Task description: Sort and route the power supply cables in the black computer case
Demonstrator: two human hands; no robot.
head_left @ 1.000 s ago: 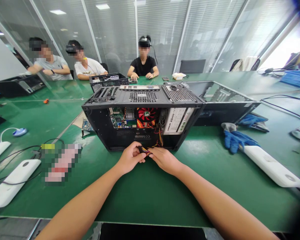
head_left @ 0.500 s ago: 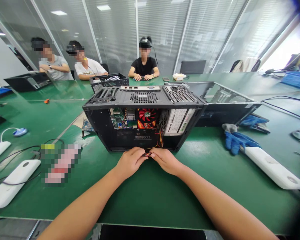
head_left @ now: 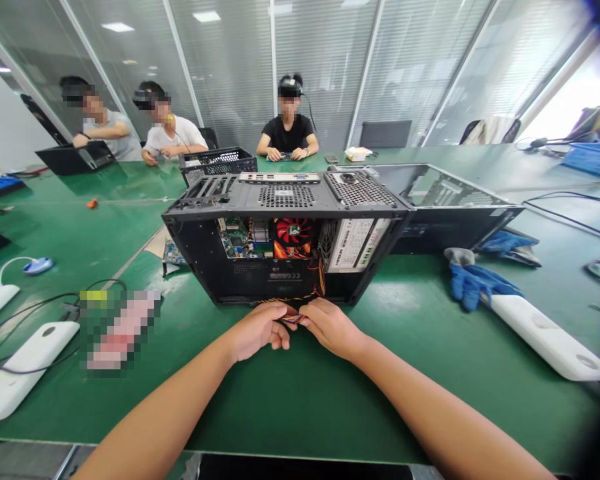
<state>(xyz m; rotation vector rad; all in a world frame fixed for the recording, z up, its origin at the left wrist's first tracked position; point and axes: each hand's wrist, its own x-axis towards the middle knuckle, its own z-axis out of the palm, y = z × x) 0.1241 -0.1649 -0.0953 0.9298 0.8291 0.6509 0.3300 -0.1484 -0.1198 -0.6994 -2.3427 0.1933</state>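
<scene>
A black computer case [head_left: 250, 277] stands on the green table in front of me, its open side facing me. Inside are a green circuit board [head_left: 236, 239], a red cooling fan [head_left: 294, 231] and a power supply [head_left: 359, 245] with a white label. From the case a bundle of coloured cables [head_left: 293, 319] runs out to my hands. My right hand [head_left: 333, 328] pinches the bundle at the case's near edge. Against the same cables, my left hand [head_left: 260, 330] is closed with its lower fingers curled; the cables pass between its thumb and fingers.
Blue work gloves [head_left: 480, 281] and a white power strip [head_left: 547, 333] lie to the right. Behind them sits another open case [head_left: 455, 227]. On the left are a white power strip [head_left: 30, 360], black cords and a blurred pink item [head_left: 125, 330]. Several people sit across the table.
My left hand has rolled over, so its curled fingers now show and more cable appears between the hands. At the far left, a person has leaned forward and shifted a black case.
</scene>
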